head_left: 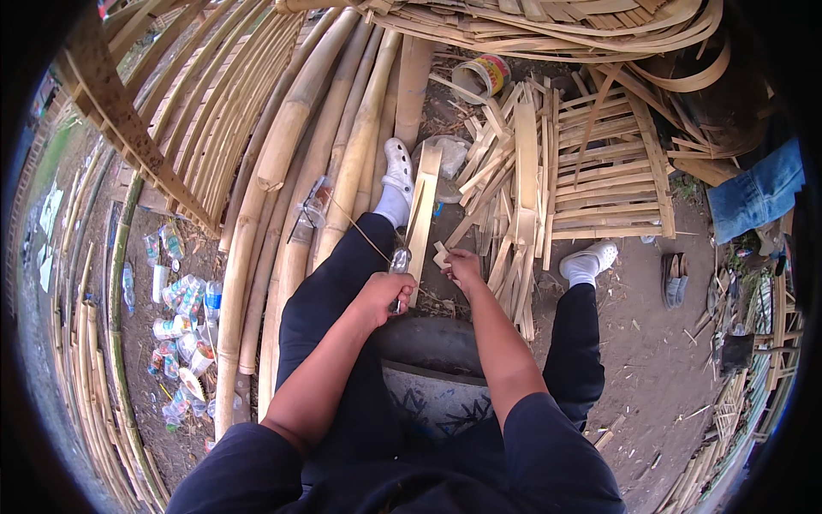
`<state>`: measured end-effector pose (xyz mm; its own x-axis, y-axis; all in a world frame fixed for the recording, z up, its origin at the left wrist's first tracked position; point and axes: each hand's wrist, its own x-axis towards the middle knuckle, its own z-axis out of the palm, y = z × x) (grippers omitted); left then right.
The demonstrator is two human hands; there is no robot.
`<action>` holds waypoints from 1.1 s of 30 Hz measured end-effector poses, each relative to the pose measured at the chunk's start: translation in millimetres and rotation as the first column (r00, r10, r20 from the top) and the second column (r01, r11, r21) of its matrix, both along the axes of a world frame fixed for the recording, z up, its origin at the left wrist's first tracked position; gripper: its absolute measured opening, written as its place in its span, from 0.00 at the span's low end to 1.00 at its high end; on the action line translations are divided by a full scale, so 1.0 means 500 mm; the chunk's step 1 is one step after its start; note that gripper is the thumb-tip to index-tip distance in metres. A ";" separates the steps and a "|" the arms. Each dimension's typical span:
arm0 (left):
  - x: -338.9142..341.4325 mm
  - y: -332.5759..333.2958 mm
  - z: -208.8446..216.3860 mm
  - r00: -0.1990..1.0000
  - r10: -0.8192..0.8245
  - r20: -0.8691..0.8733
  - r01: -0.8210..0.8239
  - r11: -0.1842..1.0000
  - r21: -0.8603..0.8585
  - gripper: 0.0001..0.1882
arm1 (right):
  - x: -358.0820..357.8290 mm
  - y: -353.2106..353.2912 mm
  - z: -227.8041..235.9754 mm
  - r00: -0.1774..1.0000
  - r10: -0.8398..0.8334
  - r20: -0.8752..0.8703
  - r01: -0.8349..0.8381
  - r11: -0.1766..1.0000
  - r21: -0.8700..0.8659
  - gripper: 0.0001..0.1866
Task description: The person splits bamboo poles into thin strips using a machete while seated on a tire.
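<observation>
My T-shirt (240, 469) and trousers (332, 278) are dark navy, my clogs (397, 167) white. The split-bamboo strip (421, 214) is pale cream. Left of that strip, thick bamboo poles (297, 111) are straw-yellow, and farther left one slim pole (116, 283) is green. Right of it, the denim (758, 195) is faded blue. Beyond it, the white bucket (479, 78) wears a red-and-yellow label (496, 70); on its near side, a grey block (409, 394) carries black scrawls (445, 418).

The left hand (385, 295) hides part of a shiny object (400, 259), and the top edge crops bent bamboo strips (556, 36).
</observation>
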<state>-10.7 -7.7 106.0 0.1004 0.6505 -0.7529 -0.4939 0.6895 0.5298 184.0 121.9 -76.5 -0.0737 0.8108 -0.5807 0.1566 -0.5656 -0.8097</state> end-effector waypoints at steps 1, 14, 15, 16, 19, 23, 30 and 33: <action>-0.008 0.000 -0.005 0.999 0.027 -0.023 -0.026 1.000 0.013 0.07 | -0.028 0.016 0.001 1.000 0.012 0.008 -0.012 1.000 0.013 0.22; -0.040 0.011 0.002 0.989 0.072 -0.128 -0.071 0.997 0.010 0.06 | -0.166 0.107 -0.112 0.910 0.177 0.374 -0.221 0.972 0.076 0.09; -0.037 0.013 0.000 0.990 0.055 -0.127 -0.053 0.998 0.021 0.06 | -0.158 0.118 -0.136 0.923 0.154 0.353 -0.201 0.974 0.101 0.09; -0.033 0.015 -0.002 0.993 0.048 -0.106 -0.045 0.998 0.033 0.06 | -0.147 0.126 -0.148 0.933 0.129 0.337 -0.179 0.976 0.123 0.08; -0.043 0.011 -0.011 0.994 0.070 -0.087 -0.066 0.997 0.049 0.06 | -0.159 0.107 -0.120 0.964 0.091 0.251 -0.134 0.978 0.160 0.09; -0.038 0.008 0.002 0.992 0.094 -0.079 -0.084 0.989 0.120 0.06 | -0.140 0.082 -0.014 0.967 0.048 0.250 -0.113 0.961 0.251 0.09; -0.025 0.001 0.035 0.983 0.182 -0.009 -0.174 0.948 0.267 0.03 | -0.056 0.031 0.110 0.983 -0.104 0.149 0.015 0.863 0.504 0.12; -0.028 -0.006 0.040 0.973 0.230 0.032 -0.230 0.930 0.288 0.03 | -0.035 -0.013 0.152 0.939 -0.072 0.335 -0.184 0.718 0.671 0.16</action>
<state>-24.7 -10.7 125.9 -0.0795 0.8441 -0.5303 -0.6190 0.3752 0.6899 166.3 115.4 -0.5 -0.0508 0.9895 0.1356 0.4855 0.1431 -0.8625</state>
